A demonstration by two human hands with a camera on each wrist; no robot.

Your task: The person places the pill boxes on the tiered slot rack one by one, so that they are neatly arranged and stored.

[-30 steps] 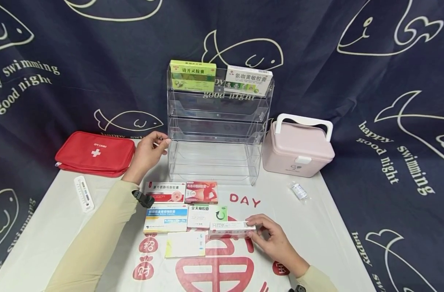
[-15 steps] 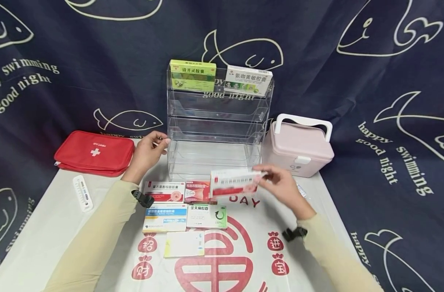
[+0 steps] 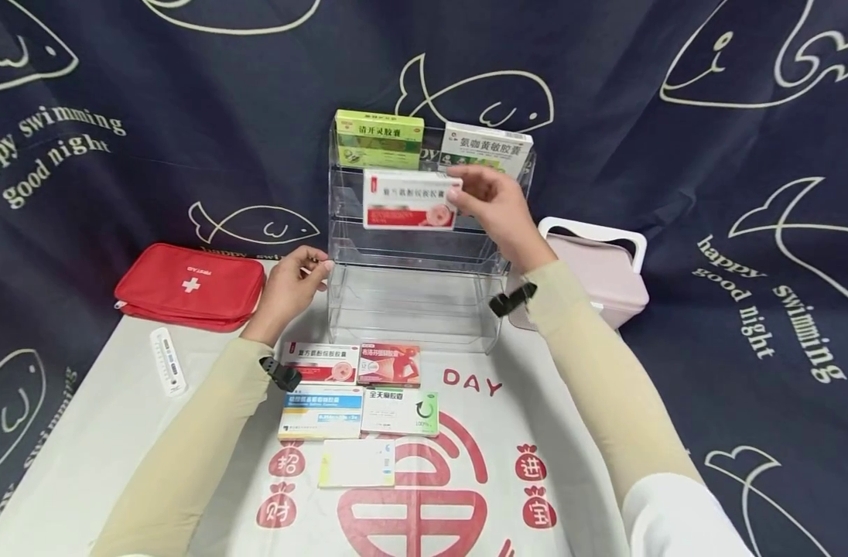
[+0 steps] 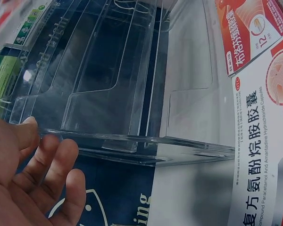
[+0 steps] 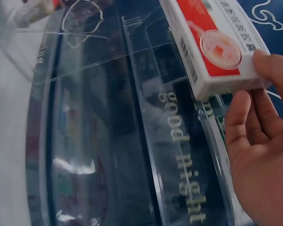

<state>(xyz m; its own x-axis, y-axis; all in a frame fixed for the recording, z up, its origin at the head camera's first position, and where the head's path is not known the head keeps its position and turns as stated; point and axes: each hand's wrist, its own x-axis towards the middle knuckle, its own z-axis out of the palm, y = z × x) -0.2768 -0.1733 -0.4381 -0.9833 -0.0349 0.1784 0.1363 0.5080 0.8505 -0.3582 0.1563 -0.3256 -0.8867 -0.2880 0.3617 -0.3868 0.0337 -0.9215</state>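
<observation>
Clear acrylic forms the tiered rack (image 3: 417,232), whose left edge is touched by the left hand (image 3: 290,288); a red-and-white box (image 3: 410,199) is pinched by the right hand (image 3: 490,203) before the second tier, apparently mid-placement. Two boxes are counted on top, five on the cloth. At the left wrist, straight fingers (image 4: 47,160) rest on the wall. At the right wrist, lowering behind the lip seems needed.

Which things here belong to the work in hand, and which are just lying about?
In use: right hand holding white-and-red box; left hand touching clear rack; five boxes on the mat.

Lying about: red first-aid pouch, thermometer, pink case.
</observation>
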